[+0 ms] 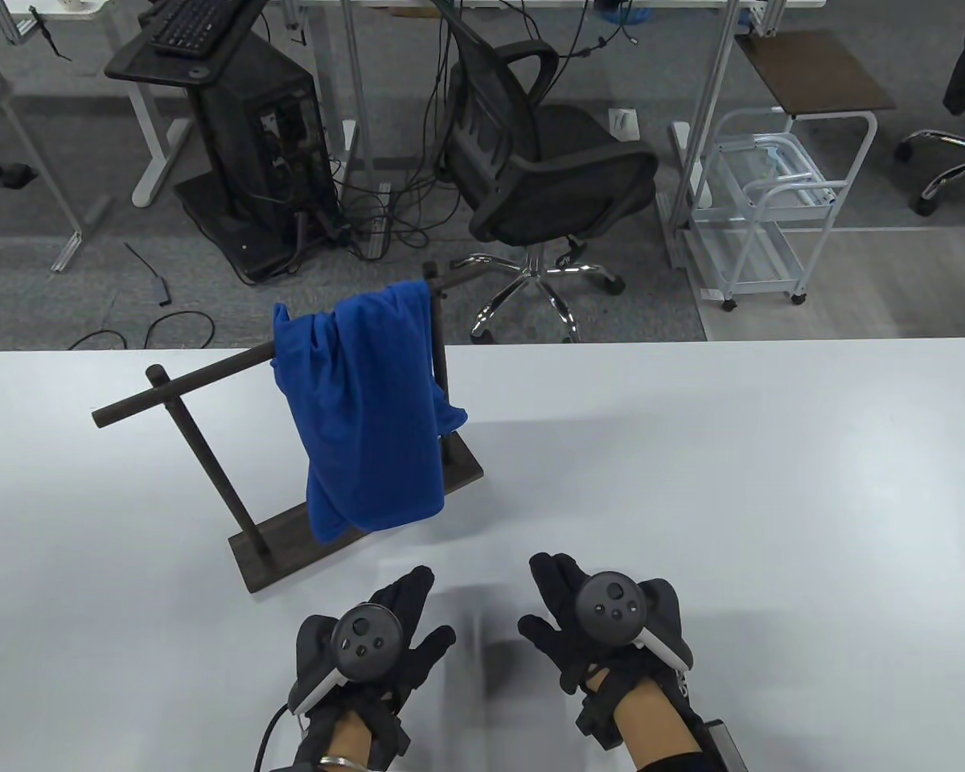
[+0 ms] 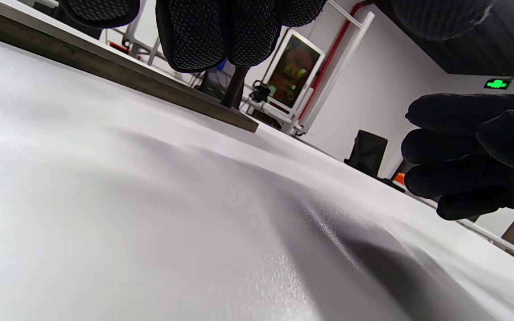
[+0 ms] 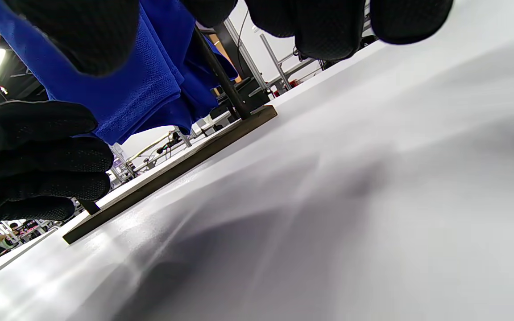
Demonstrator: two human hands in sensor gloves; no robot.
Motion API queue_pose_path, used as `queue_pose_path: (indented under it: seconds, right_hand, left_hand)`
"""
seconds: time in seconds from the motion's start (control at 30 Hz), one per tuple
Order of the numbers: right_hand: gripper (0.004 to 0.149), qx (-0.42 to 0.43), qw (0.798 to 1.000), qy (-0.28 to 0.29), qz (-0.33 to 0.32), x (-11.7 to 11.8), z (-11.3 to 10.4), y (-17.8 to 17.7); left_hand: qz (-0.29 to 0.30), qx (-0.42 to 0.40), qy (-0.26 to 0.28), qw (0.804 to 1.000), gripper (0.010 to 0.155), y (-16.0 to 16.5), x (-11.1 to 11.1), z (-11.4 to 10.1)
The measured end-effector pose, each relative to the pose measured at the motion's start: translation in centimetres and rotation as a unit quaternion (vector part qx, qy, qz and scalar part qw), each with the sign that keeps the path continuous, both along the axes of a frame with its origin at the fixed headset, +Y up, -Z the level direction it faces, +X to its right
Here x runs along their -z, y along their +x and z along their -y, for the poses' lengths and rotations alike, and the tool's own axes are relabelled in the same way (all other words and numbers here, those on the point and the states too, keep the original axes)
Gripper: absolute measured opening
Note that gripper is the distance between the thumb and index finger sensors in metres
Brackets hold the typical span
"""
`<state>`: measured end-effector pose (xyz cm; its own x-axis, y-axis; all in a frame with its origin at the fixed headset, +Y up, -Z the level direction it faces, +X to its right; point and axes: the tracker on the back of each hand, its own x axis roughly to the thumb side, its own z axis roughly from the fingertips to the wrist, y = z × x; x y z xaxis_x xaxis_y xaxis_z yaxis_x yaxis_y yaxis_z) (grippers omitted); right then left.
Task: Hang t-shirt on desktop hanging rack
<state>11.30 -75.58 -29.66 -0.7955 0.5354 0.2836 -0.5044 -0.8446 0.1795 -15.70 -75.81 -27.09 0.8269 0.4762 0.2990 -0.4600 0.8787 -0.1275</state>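
A blue t-shirt point(image 1: 366, 418) hangs draped over the top bar of a dark wooden rack point(image 1: 201, 378) that stands on the white table point(image 1: 732, 482). The shirt's lower edge reaches down to the rack's base board point(image 1: 265, 555). My left hand point(image 1: 386, 623) and my right hand point(image 1: 587, 615) lie near the table's front edge, in front of the rack, both with fingers spread and holding nothing. The right wrist view shows the shirt point(image 3: 150, 89) and the base board point(image 3: 172, 169) beyond my fingers. The left wrist view shows the base board point(image 2: 118, 73) and my right hand point(image 2: 475, 151).
Behind the table stand a black office chair point(image 1: 547, 177), a computer tower on a stand point(image 1: 249, 161) with cables on the floor, and a white wire cart point(image 1: 772, 209). The rack sits on the table's left half.
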Motion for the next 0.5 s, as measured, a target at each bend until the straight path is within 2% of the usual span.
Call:
queue_pose_path:
  seconds: [0.2,0.5]
  right_hand:
    - [0.075,0.007,1.0,0.029,0.0,0.25,-0.1,-0.12]
    - [0.075,0.013,0.999,0.034,-0.001,0.45,-0.23,-0.18]
  left_hand:
    - [0.001,0.011,0.0,1.0,0.083,0.14,-0.16,-0.04]
    - [0.0,0.033,-0.005,0.999,0.083,0.44,-0.25,0.28]
